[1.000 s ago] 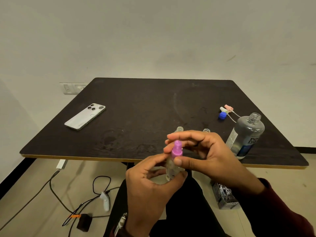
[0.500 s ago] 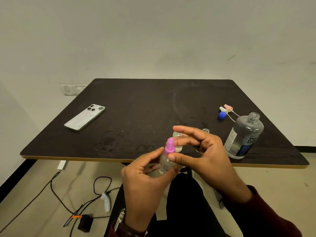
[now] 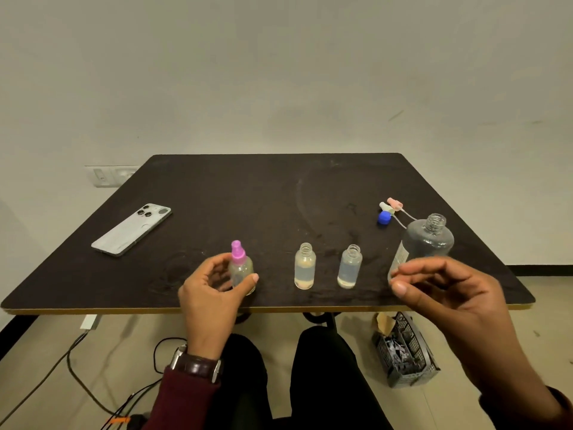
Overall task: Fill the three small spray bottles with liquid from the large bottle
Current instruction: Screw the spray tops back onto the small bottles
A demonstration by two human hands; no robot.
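1. Left hand (image 3: pixel 214 290) is sitting at lower centre-left of the frame, fingers and thumb curling around the spray bottle with the pink top (image 3: pixel 241 270). Thumb tip is lying against the bottle's lower right side.
2. That bottle is standing upright on the dark table (image 3: pixel 248 197), near the front edge. Its pink spray head is sitting on the neck.
3. Right hand (image 3: pixel 446 293) is hovering at lower right of the frame, fingers loosely curling, holding nothing. It is overlapping the base of the large bottle (image 3: pixel 424 240) in the picture; cannot tell if it is touching it.
4. Large bottle is standing upright at right of the frame, cap off, neck open. Liquid level is not readable.
5. Two small open bottles are standing upright between the hands: middle small bottle (image 3: pixel 305 265) and right small bottle (image 3: pixel 349 266). Both are uncapped, threaded necks showing, with a pale layer showing at the base of each. They are standing apart, in a row with the pink-topped one.
6. Blue cap (image 3: pixel 384 218) and two loose spray heads with tubes (image 3: pixel 391 207) are lying behind the large bottle, right of centre.
7. White phone (image 3: pixel 131 229) is lying face down at centre-left of the frame, well apart from the bottles.
8. Grey basket (image 3: pixel 412 355) is sitting on the floor under the table's right front edge. Cables (image 3: pixel 77 361) are running across the floor at lower left.
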